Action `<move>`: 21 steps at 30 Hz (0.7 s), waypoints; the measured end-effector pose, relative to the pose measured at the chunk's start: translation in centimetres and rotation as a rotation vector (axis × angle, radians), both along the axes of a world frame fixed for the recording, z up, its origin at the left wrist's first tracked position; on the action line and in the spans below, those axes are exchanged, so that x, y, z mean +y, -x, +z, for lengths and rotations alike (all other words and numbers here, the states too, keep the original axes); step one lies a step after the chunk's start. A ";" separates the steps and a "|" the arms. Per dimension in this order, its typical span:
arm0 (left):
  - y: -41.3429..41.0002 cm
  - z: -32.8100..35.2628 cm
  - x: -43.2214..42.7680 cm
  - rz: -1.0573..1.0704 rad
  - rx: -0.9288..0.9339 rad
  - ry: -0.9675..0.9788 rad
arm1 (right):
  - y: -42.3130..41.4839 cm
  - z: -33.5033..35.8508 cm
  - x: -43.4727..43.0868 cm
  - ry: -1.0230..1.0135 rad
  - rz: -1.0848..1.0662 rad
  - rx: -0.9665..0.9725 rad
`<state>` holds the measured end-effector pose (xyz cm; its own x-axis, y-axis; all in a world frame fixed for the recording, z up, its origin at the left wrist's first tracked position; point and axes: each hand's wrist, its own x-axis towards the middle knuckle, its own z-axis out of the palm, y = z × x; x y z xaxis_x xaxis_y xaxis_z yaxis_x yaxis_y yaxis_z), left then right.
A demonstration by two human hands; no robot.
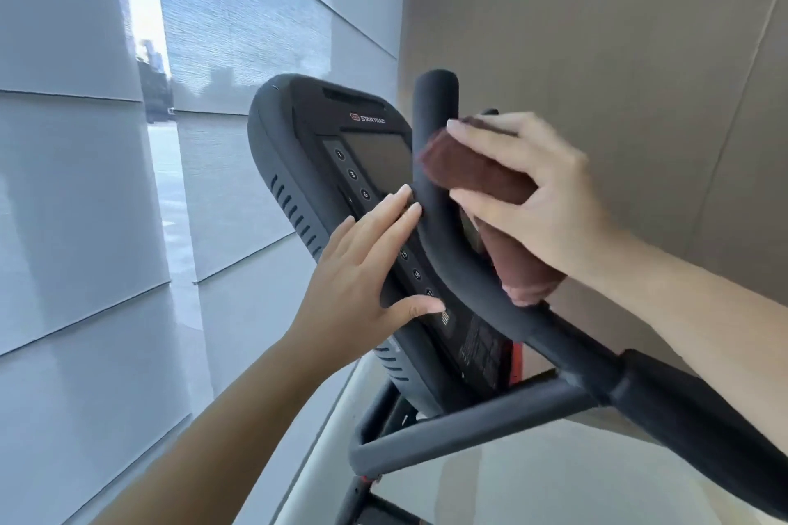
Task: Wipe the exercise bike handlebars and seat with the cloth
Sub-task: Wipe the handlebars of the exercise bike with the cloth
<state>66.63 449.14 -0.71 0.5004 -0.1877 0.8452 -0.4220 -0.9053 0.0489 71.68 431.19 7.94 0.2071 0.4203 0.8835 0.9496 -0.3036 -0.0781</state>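
A black curved handlebar [439, 243] of the exercise bike rises to a rounded end near the frame's middle. My right hand [541, 200] grips a folded dark red cloth [473, 170] and presses it against the right side of the bar's upper part; the cloth's lower end hangs below my palm. My left hand [362, 273] lies flat with straight fingers on the bike's black console [307, 141], fingertips touching the bar. The seat is out of view.
A lower black crossbar [460, 418] and frame tubes run under the console. Grey window blinds stand close on the left, a beige wall close behind on the right. Pale floor shows below the bike.
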 end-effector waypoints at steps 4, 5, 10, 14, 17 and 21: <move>-1.4 0.5 4.0 -0.014 0.031 -0.094 | -0.3 2.2 3.9 -0.151 -0.219 -0.069; -2.0 0.5 4.9 -0.016 0.036 -0.113 | 0.0 2.0 4.0 -0.123 -0.269 -0.068; -4.6 -0.3 7.2 0.015 -0.043 -0.284 | 4.2 -2.4 2.2 0.171 -0.459 0.077; -6.0 -0.6 7.8 -0.016 -0.146 -0.306 | 6.4 -2.7 2.2 0.259 -0.536 0.161; -6.7 -0.8 8.3 -0.056 -0.205 -0.301 | 6.1 -0.7 3.9 0.040 -0.536 0.064; -7.5 -0.9 8.4 -0.066 -0.253 -0.314 | 4.1 2.1 7.6 -0.143 -0.614 -0.046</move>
